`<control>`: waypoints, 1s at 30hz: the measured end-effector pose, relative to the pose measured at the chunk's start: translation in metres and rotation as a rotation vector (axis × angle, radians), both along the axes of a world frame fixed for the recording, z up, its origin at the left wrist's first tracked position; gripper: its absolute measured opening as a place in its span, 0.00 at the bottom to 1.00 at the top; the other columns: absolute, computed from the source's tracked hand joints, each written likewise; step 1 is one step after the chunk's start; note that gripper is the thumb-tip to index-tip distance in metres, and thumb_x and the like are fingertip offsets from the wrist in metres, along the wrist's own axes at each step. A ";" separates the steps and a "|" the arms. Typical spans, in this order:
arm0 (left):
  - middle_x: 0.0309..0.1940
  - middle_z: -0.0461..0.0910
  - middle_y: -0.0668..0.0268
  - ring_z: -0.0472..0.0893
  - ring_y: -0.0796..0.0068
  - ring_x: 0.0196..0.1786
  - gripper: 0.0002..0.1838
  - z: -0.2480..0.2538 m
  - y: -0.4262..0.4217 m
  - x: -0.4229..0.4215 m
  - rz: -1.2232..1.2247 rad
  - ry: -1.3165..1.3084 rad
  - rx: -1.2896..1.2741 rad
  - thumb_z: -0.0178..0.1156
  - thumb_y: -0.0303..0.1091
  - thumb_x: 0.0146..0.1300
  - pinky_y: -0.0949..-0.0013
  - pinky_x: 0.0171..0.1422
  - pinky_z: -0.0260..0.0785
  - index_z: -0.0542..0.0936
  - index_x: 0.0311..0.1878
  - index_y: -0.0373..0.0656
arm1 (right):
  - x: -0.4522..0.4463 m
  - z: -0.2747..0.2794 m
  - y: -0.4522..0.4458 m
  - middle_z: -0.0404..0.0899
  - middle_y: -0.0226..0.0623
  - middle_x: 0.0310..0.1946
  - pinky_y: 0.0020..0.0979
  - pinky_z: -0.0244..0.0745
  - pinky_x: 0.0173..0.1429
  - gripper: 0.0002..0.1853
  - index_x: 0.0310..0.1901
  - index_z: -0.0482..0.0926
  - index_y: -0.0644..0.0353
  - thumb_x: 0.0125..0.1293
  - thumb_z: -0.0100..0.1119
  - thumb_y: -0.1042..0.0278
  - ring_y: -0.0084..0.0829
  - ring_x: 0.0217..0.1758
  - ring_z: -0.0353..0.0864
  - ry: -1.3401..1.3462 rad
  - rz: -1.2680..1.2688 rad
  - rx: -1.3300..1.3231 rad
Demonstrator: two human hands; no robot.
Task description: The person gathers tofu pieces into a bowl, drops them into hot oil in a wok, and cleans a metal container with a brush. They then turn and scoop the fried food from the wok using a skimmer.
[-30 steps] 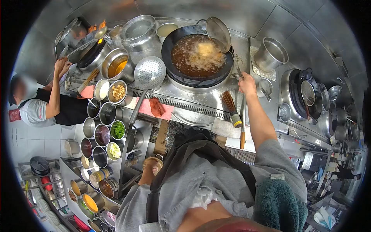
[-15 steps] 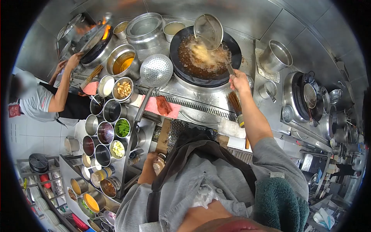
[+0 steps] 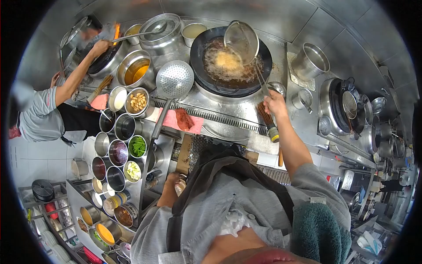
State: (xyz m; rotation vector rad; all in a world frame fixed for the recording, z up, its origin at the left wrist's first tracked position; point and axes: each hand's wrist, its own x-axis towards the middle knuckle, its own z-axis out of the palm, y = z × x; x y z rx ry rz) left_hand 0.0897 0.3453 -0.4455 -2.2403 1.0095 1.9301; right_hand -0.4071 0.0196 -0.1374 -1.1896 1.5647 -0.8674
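My right hand (image 3: 274, 104) is closed round the handle of a wire-mesh strainer (image 3: 241, 43). The strainer's bowl is tilted up over the far side of a black wok (image 3: 198, 55). Pale golden food (image 3: 226, 60) bubbles in the wok's dark oil, just below the mesh. Low at my left side, my left hand (image 3: 171, 187) is closed against a clear container (image 3: 180, 186), which my apron partly hides. A ladle (image 3: 277, 88) rests behind my right hand, and a bamboo brush (image 3: 267, 119) lies beside my right forearm.
A perforated skimmer (image 3: 175, 80) lies left of the wok, near a red cloth (image 3: 183, 119). Several metal pots of ingredients (image 3: 138, 146) stand at my left. Further left, a co-worker's hand (image 3: 101, 47) holds a ladle (image 3: 158, 27) near a flaming wok. A tall pot (image 3: 311, 61) stands right.
The strainer and my right hand have shifted slightly, with the handle held more upright. The co-worker's arm has lifted, and their ladle now extends right over a large pot.
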 end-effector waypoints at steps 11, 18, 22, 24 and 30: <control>0.28 0.79 0.65 0.78 0.71 0.29 0.08 0.027 -0.024 -0.013 0.189 -0.090 -0.002 0.57 0.34 0.59 0.66 0.27 0.75 0.80 0.39 0.43 | 0.042 0.027 0.004 0.73 0.35 0.19 0.28 0.67 0.16 0.19 0.54 0.74 0.62 0.61 0.48 0.74 0.26 0.13 0.73 -0.008 0.107 -0.026; 0.32 0.81 0.62 0.80 0.70 0.31 0.11 -0.008 0.012 0.003 -0.099 -0.026 -0.115 0.56 0.37 0.62 0.67 0.29 0.78 0.78 0.42 0.40 | -0.028 0.010 -0.023 0.75 0.36 0.17 0.34 0.70 0.19 0.15 0.51 0.76 0.61 0.63 0.47 0.72 0.27 0.13 0.74 0.733 -0.063 -0.456; 0.37 0.82 0.54 0.83 0.64 0.40 0.19 -0.030 0.028 0.011 -0.339 -0.016 -0.166 0.53 0.45 0.63 0.60 0.38 0.78 0.78 0.44 0.38 | -0.042 0.007 -0.007 0.75 0.39 0.17 0.34 0.70 0.19 0.11 0.43 0.75 0.67 0.61 0.47 0.75 0.28 0.15 0.77 0.712 -0.023 -0.233; 0.40 0.82 0.52 0.83 0.60 0.42 0.20 -0.065 0.034 0.021 -0.595 -0.159 -0.239 0.52 0.47 0.61 0.57 0.43 0.76 0.79 0.44 0.39 | -0.022 0.025 0.021 0.74 0.38 0.17 0.30 0.68 0.16 0.07 0.37 0.74 0.70 0.60 0.49 0.76 0.28 0.15 0.76 0.304 0.018 0.071; 0.44 0.81 0.55 0.80 0.53 0.48 0.21 -0.035 0.021 -0.001 0.020 0.001 -0.310 0.55 0.49 0.56 0.52 0.51 0.72 0.81 0.44 0.43 | 0.029 0.002 0.031 0.73 0.35 0.19 0.24 0.60 0.13 0.02 0.33 0.72 0.66 0.59 0.51 0.77 0.25 0.12 0.69 -0.330 -0.146 0.198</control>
